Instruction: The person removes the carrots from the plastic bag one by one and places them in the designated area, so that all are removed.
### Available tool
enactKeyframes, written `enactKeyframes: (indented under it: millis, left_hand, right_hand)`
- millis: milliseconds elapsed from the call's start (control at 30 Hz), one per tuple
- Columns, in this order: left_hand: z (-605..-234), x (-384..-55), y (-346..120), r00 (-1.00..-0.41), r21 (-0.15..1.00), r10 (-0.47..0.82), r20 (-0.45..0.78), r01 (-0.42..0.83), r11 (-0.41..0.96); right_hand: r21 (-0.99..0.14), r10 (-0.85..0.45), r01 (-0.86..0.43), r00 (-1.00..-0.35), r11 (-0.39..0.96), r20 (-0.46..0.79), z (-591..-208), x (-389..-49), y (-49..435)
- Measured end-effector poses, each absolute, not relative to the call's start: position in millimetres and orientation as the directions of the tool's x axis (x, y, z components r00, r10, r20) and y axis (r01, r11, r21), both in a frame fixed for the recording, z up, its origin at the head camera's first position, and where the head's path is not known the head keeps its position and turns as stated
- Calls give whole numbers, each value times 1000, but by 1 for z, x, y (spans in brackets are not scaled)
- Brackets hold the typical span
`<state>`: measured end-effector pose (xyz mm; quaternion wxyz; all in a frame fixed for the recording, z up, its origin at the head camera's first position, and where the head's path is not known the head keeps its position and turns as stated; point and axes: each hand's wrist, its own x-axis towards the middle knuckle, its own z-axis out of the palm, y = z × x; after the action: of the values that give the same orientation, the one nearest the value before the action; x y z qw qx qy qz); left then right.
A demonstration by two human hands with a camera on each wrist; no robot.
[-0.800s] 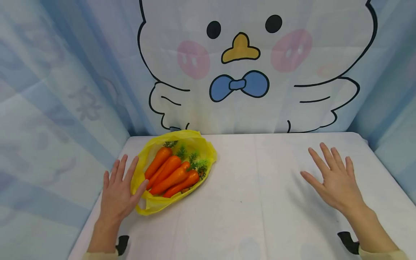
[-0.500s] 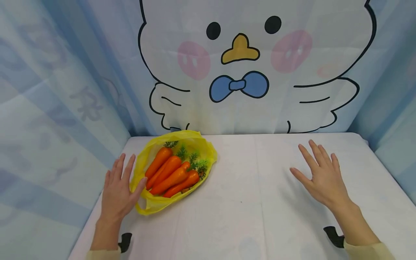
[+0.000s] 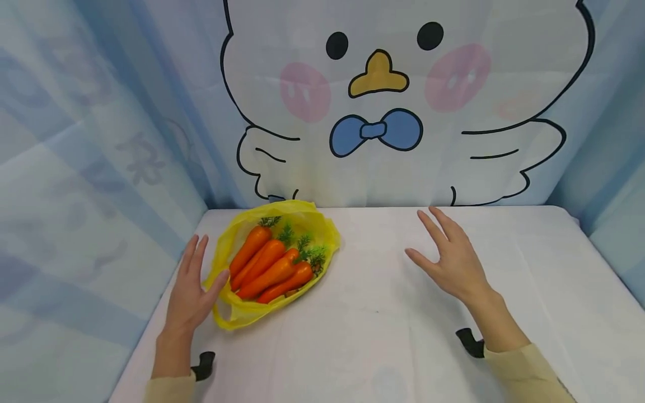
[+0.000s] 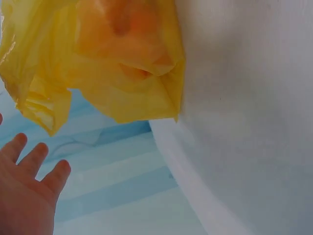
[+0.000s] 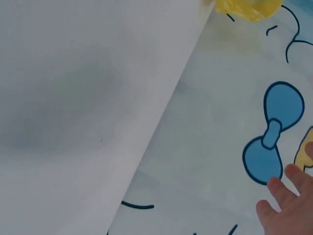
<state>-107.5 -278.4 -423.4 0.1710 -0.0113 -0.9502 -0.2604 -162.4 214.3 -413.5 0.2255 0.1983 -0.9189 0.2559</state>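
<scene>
A yellow plastic bag (image 3: 327, 229) lies at the back left of the table, its mouth spread wide. Inside it are several orange carrots (image 3: 269, 277) with green tops. My left hand (image 3: 190, 291) is just left of the bag, fingers extended, the thumb overlapping the bag's edge in the head view. In the left wrist view the bag (image 4: 127, 93) hangs above and beyond the spread fingers. Over the right half of the table is my right hand (image 3: 456, 260), holding nothing, its fingers spread and pointing toward the back left.
A white cloth covers the table (image 3: 363, 336). Right behind it hangs a curtain (image 3: 393, 173) printed with a cartoon bird wearing a blue bow tie. Pale blue curtains (image 3: 90, 224) close off both sides.
My right hand has moved a good way left across the table toward the bag. My left hand has shifted slightly and turned a little. The bag and carrots stay in place.
</scene>
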Motion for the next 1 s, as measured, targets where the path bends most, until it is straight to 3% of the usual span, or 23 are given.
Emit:
enactKeyframes:
  millis: [167, 500, 1000]
  left_hand:
    - [-427, -112, -275, -953, 581, -94, 288, 96, 808]
    - [-431, -116, -280, -962, 665, -113, 249, 85, 742]
    - [-437, -125, -280, -962, 785, -128, 241, 116, 609]
  right_hand:
    - [-383, -288, -533, -793, 755, 536, -413, -174, 193]
    - [-413, -362, -583, -788, 700, 498, -415, -185, 145]
    - [-475, -521, -703, -711, 529, 473, -415, -194, 69]
